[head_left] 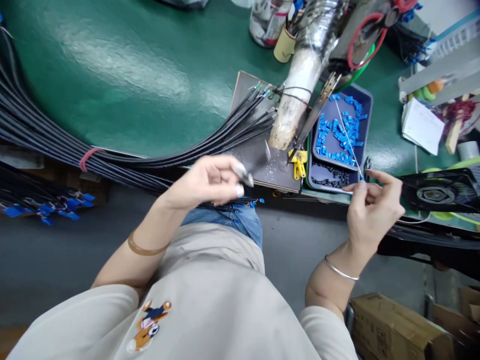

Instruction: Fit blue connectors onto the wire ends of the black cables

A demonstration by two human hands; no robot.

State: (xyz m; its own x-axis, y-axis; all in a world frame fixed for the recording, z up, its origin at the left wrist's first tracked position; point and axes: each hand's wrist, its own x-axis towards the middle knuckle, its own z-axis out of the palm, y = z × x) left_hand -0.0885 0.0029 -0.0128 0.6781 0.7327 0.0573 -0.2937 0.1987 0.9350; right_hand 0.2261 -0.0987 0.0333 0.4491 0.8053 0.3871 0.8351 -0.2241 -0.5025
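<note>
Risking spilled blue connectors [340,131].
Pinching thin white strand [345,127] in right hand [371,215] beside tray [370,107], possibly sweeping pieces out if pulling low; pinching blurred dark piece [246,176] in left hand [204,184], near black cables [150,162].

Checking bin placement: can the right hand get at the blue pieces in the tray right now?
Probably yes. The right hand is close to the near end of the open-topped tray. Only a thin pale strand crosses over the blue pieces, though the fingertips look busy pinching something.
</note>
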